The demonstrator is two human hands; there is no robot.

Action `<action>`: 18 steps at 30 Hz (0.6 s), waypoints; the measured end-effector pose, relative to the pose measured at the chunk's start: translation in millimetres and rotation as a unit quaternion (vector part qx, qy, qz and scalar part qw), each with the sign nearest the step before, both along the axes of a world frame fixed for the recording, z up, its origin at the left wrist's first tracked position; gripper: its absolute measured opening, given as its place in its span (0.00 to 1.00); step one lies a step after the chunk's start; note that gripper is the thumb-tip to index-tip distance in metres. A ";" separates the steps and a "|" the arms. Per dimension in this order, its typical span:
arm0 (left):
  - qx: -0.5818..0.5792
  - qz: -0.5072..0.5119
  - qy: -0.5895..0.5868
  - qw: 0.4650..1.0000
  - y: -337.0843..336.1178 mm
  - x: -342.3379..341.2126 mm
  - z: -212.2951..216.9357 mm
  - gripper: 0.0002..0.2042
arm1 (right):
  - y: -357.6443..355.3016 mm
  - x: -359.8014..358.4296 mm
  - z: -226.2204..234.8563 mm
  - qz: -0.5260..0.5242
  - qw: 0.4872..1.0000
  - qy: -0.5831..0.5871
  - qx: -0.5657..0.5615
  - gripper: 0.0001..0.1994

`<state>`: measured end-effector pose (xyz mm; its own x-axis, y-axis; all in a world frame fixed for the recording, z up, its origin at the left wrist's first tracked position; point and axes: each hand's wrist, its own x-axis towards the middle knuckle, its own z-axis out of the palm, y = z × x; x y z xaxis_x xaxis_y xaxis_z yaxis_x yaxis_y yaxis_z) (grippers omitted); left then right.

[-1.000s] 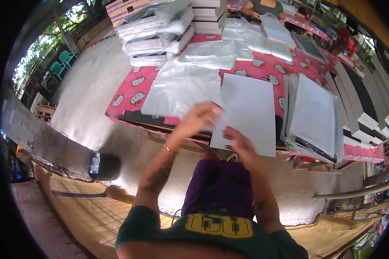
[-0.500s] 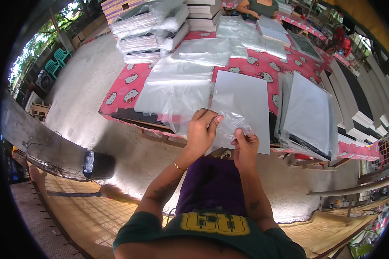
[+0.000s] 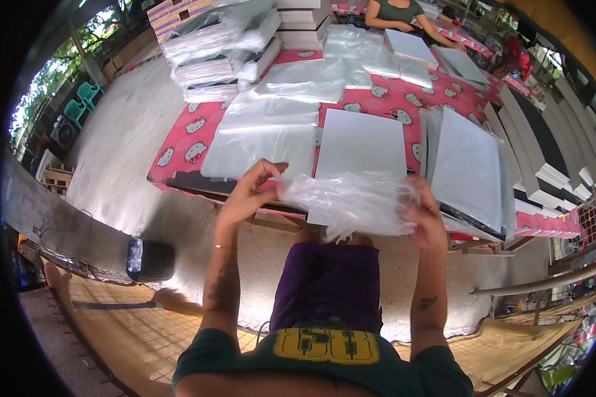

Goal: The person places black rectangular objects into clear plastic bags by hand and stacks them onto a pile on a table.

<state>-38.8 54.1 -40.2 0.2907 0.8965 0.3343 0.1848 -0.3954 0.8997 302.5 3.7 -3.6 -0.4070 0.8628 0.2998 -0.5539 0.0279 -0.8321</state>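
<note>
Between my two hands a clear plastic bag (image 3: 351,202) is stretched out and bunched up. My left hand (image 3: 248,193) pinches its left end, and my right hand (image 3: 425,210) grips the right end. The bag hangs over the near part of a white board (image 3: 363,142), which lies at the table's front edge. To the left of the board is a pile of flat clear plastic bags (image 3: 261,145). On the right lies a stack of white boards in clear plastic (image 3: 470,165), near my right hand.
A pink patterned cloth covers the table (image 3: 195,129). Tall bagged stacks (image 3: 222,49) stand at the far left, thick stacks of boards (image 3: 536,142) along the right. Across the table a person (image 3: 397,13) reaches toward a bagged board (image 3: 462,63). A black bin (image 3: 157,257) stands at lower left.
My hands have moved apart, spreading the plastic bag sideways between them. It has come off the pile on the left. The person across the table now stretches an arm to the right.
</note>
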 end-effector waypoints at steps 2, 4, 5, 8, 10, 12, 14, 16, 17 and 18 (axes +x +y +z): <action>0.179 -0.135 0.135 0.965 -22.0 29.4 51.4 0.05 | 6.9 4.1 8.8 0.040 0.941 -0.276 0.193 0.11; 0.300 -0.184 0.255 0.901 -40.6 73.9 72.0 0.07 | -5.3 -26.7 49.0 0.081 0.851 -0.445 0.267 0.15; 0.237 -0.162 0.353 0.891 -35.0 84.4 61.5 0.10 | -16.1 -36.1 52.2 -0.017 0.780 -0.547 0.304 0.17; 0.070 0.042 0.516 0.853 -14.1 52.5 72.2 0.13 | -5.4 3.6 46.8 -0.190 0.547 -0.796 0.177 0.22; 0.270 0.064 0.362 0.890 -11.4 21.9 55.1 0.18 | -2.6 40.4 41.8 -0.179 0.541 -0.802 0.176 0.25; 0.095 -0.093 0.094 0.987 -13.0 14.5 58.4 0.20 | -17.1 57.6 10.8 -0.130 0.590 -0.760 0.239 0.28; -0.174 -0.246 -0.310 0.902 -27.5 7.8 59.7 0.18 | -5.1 60.9 -24.6 -0.101 0.885 -0.421 0.174 0.28; -0.083 -0.253 -0.016 0.964 -38.7 29.4 50.2 0.14 | -6.9 62.0 -37.7 -0.094 0.988 -0.125 0.014 0.26; -0.003 -0.290 0.143 0.946 -38.9 46.1 52.7 0.15 | -15.5 53.6 -28.3 -0.108 0.989 -0.033 -0.099 0.24; 0.002 -0.339 0.333 0.880 -33.4 47.9 37.0 0.18 | -23.5 49.8 -24.9 -0.122 0.968 0.060 -0.209 0.23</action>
<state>9.1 20.6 -3.1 0.8912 0.4401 -0.1099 0.3905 -0.6210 0.6796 352.3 -19.8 -28.5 -0.1589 0.9852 -0.0638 -0.6664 -0.1547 -0.7294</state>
